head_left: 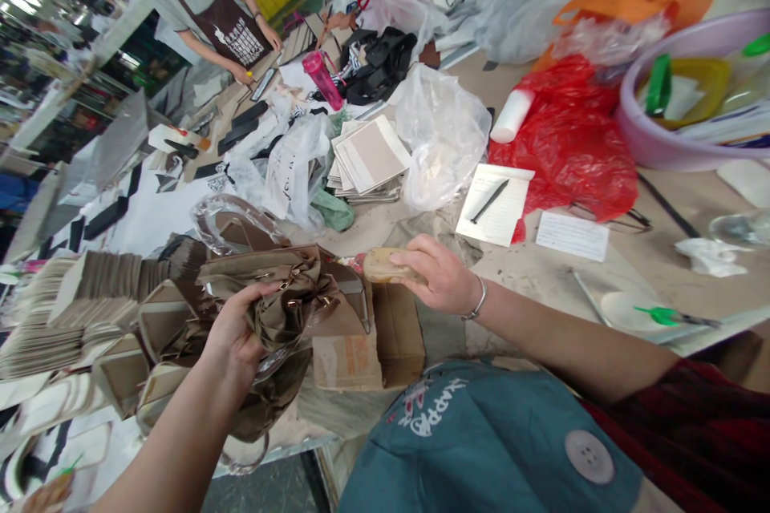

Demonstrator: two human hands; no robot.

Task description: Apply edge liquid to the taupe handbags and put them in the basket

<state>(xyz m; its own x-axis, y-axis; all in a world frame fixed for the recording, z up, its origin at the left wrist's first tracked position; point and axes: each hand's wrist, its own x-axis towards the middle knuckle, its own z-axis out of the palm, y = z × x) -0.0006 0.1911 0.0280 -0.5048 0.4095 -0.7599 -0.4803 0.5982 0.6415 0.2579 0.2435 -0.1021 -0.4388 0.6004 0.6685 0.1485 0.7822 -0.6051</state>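
My left hand (pixel 237 333) is closed on the bunched olive-brown fabric of a handbag (pixel 294 288), with small gold-coloured metal fittings showing. A stiff brown panel of the bag points right, towards my other hand. My right hand (pixel 442 272) grips a yellowish-tan rounded block (pixel 385 264), its near end hidden by the fingers; I cannot tell what kind of tool it is. The block's left end is close to the bag's edge, and whether they touch is unclear. Below it stands an open cardboard box (pixel 349 361). A plastic-wrapped handle (pixel 232 220) loops up behind the bag.
Stacks of brown panels (pixel 102 288) crowd the left. Beyond lie stacked beige pieces (pixel 370 156), a clear plastic bag (pixel 442 136), a notepad (pixel 493 204) with a pen, and a red bag (pixel 565 144). A purple basin (pixel 638 128) is at right. A co-worker (pixel 222 16) stands across the table.
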